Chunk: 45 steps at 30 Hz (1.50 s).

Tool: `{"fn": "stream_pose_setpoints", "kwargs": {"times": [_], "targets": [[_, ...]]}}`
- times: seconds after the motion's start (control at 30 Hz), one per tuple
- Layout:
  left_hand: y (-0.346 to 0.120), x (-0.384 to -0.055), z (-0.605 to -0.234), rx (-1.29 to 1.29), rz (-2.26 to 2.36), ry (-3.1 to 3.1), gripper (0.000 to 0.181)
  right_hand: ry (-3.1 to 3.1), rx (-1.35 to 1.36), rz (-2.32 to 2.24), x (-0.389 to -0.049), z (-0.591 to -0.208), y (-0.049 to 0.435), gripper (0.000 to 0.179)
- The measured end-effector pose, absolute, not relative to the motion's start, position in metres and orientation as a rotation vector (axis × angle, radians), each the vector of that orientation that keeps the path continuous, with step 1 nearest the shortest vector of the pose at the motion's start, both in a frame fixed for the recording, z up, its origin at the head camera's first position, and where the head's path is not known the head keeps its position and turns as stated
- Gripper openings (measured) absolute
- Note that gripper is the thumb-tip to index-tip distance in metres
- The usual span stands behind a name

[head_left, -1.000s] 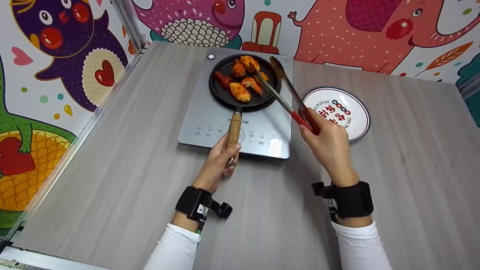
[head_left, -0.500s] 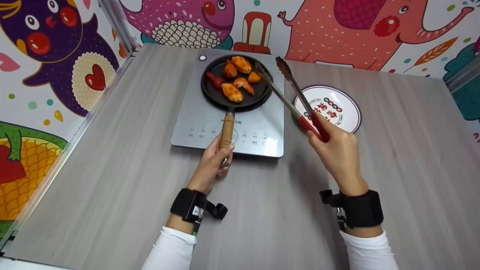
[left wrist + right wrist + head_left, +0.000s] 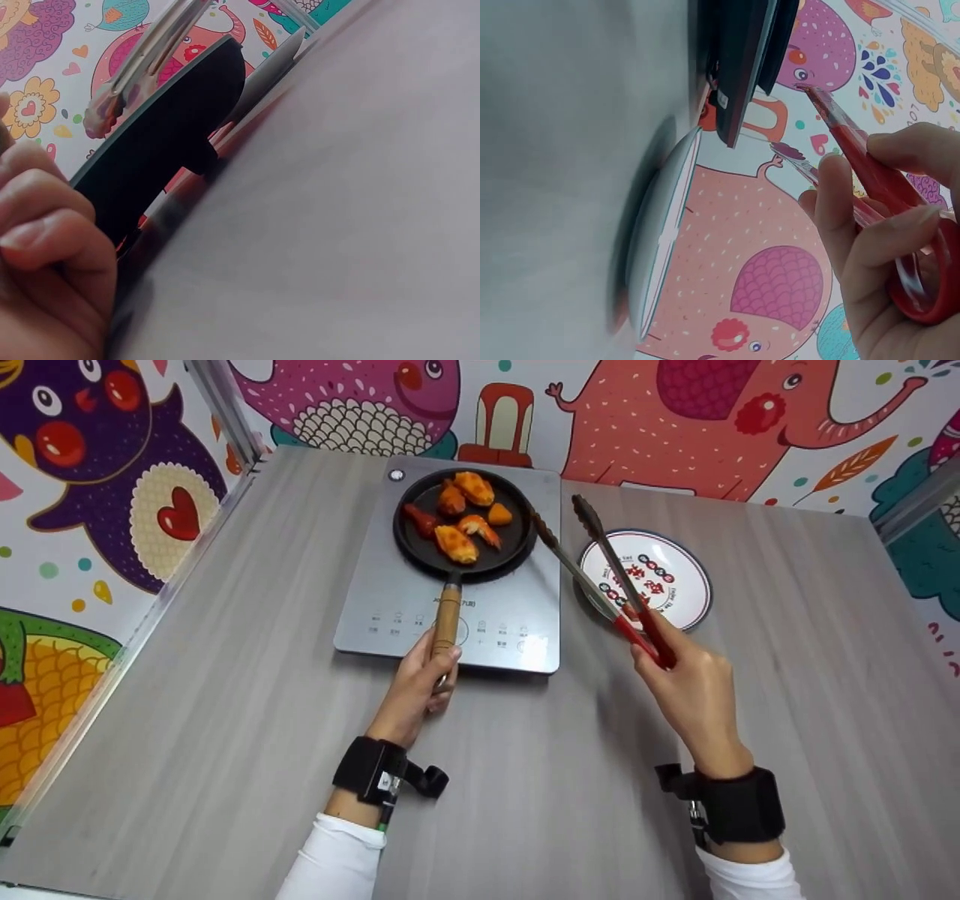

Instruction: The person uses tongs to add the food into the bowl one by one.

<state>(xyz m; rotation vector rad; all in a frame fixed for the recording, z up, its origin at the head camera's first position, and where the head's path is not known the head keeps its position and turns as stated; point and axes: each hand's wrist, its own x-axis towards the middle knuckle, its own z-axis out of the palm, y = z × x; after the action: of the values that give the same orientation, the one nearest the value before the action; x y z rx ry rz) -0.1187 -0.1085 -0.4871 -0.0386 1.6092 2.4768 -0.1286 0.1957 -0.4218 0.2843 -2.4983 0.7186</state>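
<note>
In the head view my left hand grips the wooden handle of a small black frying pan, which sits on a silver induction cooker. Several food pieces lie in the pan, among them a shrimp, an orange chunk, a red drumstick-like piece and a browned yellow piece. My right hand holds red-handled metal tongs. The tongs' arms are spread with nothing between them, their tips just right of the pan. Beneath the tongs is a white plate with red print.
The cooker and plate stand side by side on a grey wood-grain table. Cartoon-printed walls rise behind and to the left, with a metal edge strip along the table's left side.
My right hand has drawn the tongs back from over the pan toward the right and nearer me, and their arms have spread apart. The left hand keeps hold of the pan handle.
</note>
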Motion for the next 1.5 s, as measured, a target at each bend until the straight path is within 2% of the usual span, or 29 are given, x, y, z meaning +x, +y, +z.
{"fn": "stream_pose_setpoints", "kwargs": {"times": [0.6,1.03,1.5], "targets": [[-0.108,-0.117,-0.487,-0.036,2.478,1.602,0.065,-2.542,0.218,0.757,-0.114,-0.431,0.214,0.042],[-0.110,-0.117,-0.488,-0.039,2.471,1.612,0.061,-2.619,0.104,0.703,-0.092,-0.435,0.241,0.041],[-0.108,-0.118,-0.487,-0.051,2.478,1.597,0.064,-2.683,0.022,0.688,-0.075,-0.436,0.261,0.042]]}}
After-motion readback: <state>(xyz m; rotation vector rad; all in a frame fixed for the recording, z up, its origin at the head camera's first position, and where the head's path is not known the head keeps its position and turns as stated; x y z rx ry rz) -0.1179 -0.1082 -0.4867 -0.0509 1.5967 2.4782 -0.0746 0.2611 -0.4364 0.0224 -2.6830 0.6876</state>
